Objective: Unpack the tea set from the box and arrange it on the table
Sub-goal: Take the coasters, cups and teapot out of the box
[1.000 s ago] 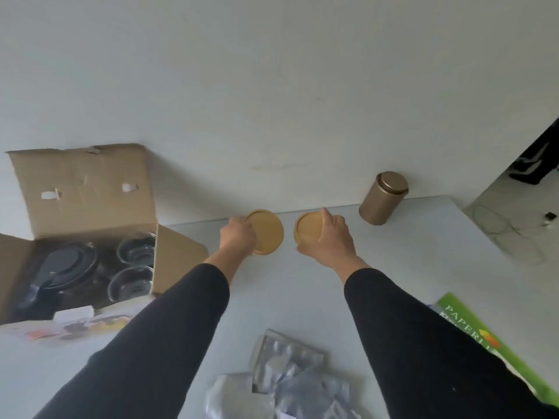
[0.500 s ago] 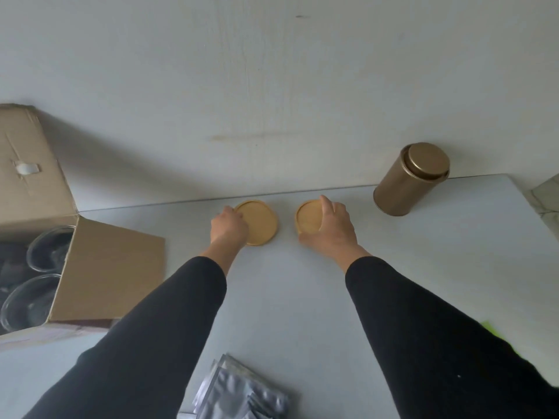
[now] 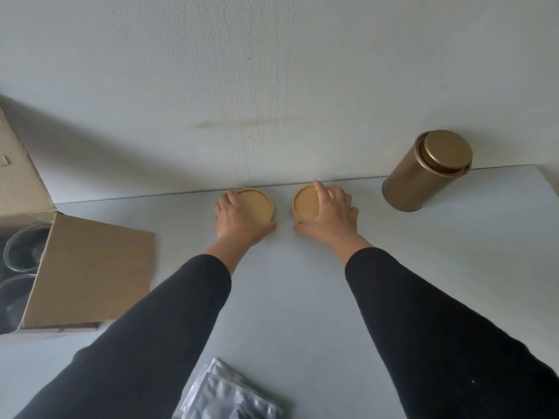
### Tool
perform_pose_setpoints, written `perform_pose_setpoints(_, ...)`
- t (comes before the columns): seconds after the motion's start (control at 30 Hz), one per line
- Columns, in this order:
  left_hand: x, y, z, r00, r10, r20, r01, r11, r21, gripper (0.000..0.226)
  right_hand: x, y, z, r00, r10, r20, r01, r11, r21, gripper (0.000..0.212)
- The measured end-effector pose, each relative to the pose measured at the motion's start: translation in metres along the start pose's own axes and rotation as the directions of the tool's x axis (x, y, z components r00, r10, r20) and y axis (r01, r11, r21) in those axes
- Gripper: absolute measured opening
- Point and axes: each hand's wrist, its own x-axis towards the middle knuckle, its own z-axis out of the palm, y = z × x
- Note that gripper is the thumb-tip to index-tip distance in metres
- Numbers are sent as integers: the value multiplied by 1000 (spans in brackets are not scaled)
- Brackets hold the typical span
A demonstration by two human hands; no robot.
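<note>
Two round wooden coasters lie flat on the worktop point(image 3: 302, 297) by the wall — the left coaster point(image 3: 258, 204) under the left hand point(image 3: 239, 222), the right coaster point(image 3: 305, 205) under the right hand point(image 3: 331, 216). Both hands' fingers are spread loosely over the discs, pressing, not gripping. The box point(image 3: 90, 267) with the remaining glassware sits left of the fingers — nearer the left hand.

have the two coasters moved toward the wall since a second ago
Yes. Both coasters, left and right, now sit nearer the table's back edge.
</note>
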Motion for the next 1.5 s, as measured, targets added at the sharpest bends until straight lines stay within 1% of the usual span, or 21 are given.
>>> perform_pose_setpoints(0.1, -1, 2, 1, 1000, -8, -16, 8, 1000, 11, 107, 1, 1, 1, 1000, 13, -23, -13, 1000, 5, 101)
perform_pose_setpoints(0.6, -12, -14, -2, 999, 37, -17, -38, 998, -45, 102, -9, 3, 2, 1000, 19, -20, -18, 999, 49, 104)
perform_pose_setpoints(0.67, -13, -15, -3, 999, 48, -8, -48, 998, -47, 106, -9, 2, 0, 1000, 14, 3, -14, 999, 44, 107)
perform_pose_setpoints(0.77, -16, -19, -9, 998, 42, 48, -39, 998, -58, 124, -12, 1, -3, 999, 13, 29, -15, 999, 42, 113)
perform_pose_setpoints(0.8, -18, -21, -11, 998, 43, 56, -39, 997, -72, 128, -15, -1, -5, 1000, 19, 9, -19, 999, 44, 113)
perform_pose_setpoints(0.87, -23, -27, -18, 997, 60, 45, -55, 994, -98, 129, -20, -4, -8, 997, 21, -72, -17, 998, 56, 108)
perform_pose_setpoints(0.93, -26, -35, -28, 997, 81, 17, -78, 991, -110, 125, -27, -11, -12, 989, 7, -145, 1, 998, 58, 100)
perform_pose_setpoints(1.0, -28, -39, -40, 996, 89, -7, -89, 991, -95, 120, -33, -20, -18, 986, -6, -164, 15, 998, 55, 95)
perform_pose_setpoints(1.13, -36, -43, -73, 989, 135, -55, -140, 986, -93, 107, -52, -50, -27, 983, -28, -181, 39, 998, 53, 91)
perform_pose_setpoints(1.27, -55, -63, -119, 966, 231, -113, -240, 968, -76, 96, -86, -100, -37, 974, -58, -220, 72, 996, 56, 88)
perform_pose_setpoints(1.4, -77, -104, -166, 937, 310, -160, -314, 949, -1, 88, -125, -159, -37, 966, -82, -246, 106, 991, 85, 80)
perform_pose_setpoints(1.5, -92, -154, -197, 924, 325, -202, -321, 946, 51, 82, -154, -209, -24, 966, -112, -233, 139, 985, 102, 75)
